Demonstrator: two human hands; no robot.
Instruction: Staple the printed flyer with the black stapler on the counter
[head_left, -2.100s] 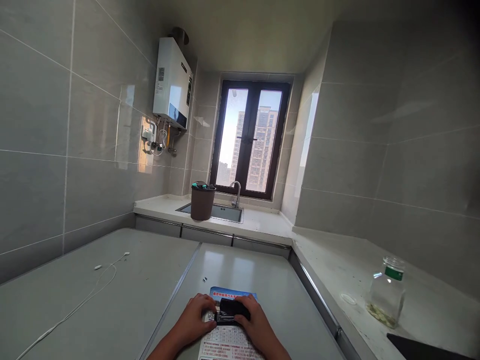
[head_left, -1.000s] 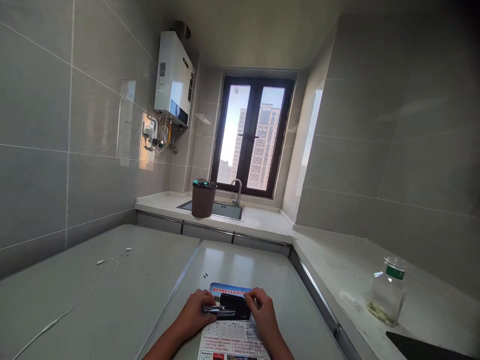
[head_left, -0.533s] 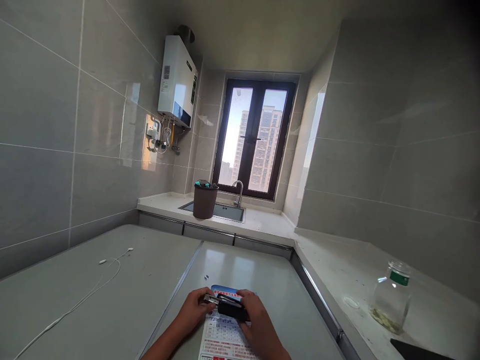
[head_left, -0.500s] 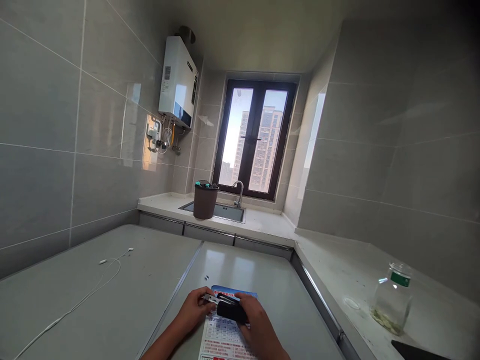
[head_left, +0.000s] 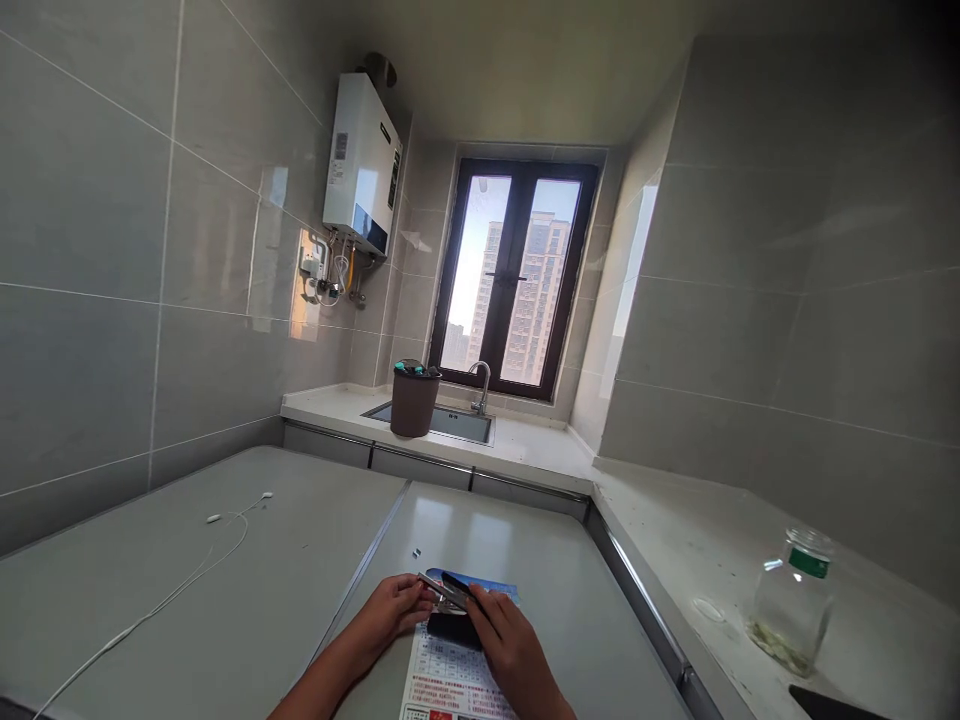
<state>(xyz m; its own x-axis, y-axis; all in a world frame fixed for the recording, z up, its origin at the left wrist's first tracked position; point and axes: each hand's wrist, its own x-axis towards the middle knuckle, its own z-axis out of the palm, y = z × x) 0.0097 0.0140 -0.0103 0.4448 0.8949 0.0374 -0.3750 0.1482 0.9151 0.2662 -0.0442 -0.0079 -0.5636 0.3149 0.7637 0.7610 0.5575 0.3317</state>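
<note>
Above a printed sheet [head_left: 439, 690], both hands are on a black stapler [head_left: 454, 628]. Its black top cover stands apart from the metal rail, and the dark base lies below. My left hand [head_left: 394, 610] has its thumb and fingers closed at the front end of the metal rail. From the right, my right hand [head_left: 510, 640] wraps round the rear of the stapler, its fingers over the top and hiding the hinge end. Just beyond the sheet, a small shiny metal piece [head_left: 417, 552], perhaps a strip of staples, lies on the tabletop.
A white earphone-like cable [head_left: 157, 608] trails over the left part of the grey table [head_left: 315, 550]. On the right counter stand a glass jar [head_left: 791, 605] and part of a dark flat object [head_left: 832, 703]. A brown bin [head_left: 414, 402] stands by the sink [head_left: 465, 427].
The stapler's cover and metal rail have spread apart from its base. My right hand's fingers have moved over its top. My view has shifted slightly.
</note>
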